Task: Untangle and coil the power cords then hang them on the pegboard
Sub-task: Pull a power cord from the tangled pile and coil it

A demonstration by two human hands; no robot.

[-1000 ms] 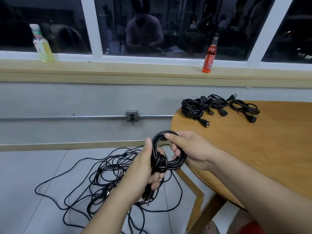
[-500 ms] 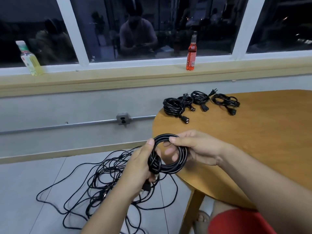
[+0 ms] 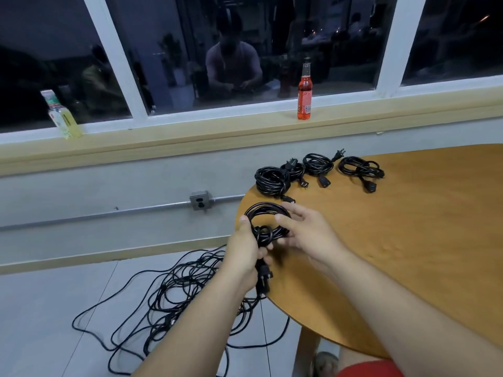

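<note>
Room: dark window panes in white frames, a pale wooden sill (image 3: 245, 131), a grey wall and glossy pale floor tiles (image 3: 54, 308). A smooth wooden tabletop (image 3: 408, 240) with a rounded edge filled the right of the view.

Beyond the tabletop's far edge a red glass bottle (image 3: 304, 96) stood on the sill. A yellow-green plastic bottle (image 3: 64, 118) stood on the same sill, well to the tabletop's left. A grey metal outlet box (image 3: 200, 200) sat on a wall conduit just left of the tabletop's rim.

Four coiled cords (image 3: 272, 180), black and rubbery, lay in a row along the tabletop's far-left edge with their plugs sticking out.

The held coil (image 3: 268, 213) hung over the tabletop's left rim as an upright ring of several turns, wrapped at its lower part. The left hand (image 3: 245, 254) had its fingers clenched round that wrapped part, thumb up along the ring. A black plug (image 3: 264, 276) hung below the fist. The right hand (image 3: 307, 235) grasped the ring's right side, thumb in front and fingers bent behind and under.

A loose tangle (image 3: 177, 300) of thin black cord sprawled on the floor tiles, left of and below the tabletop.
</note>
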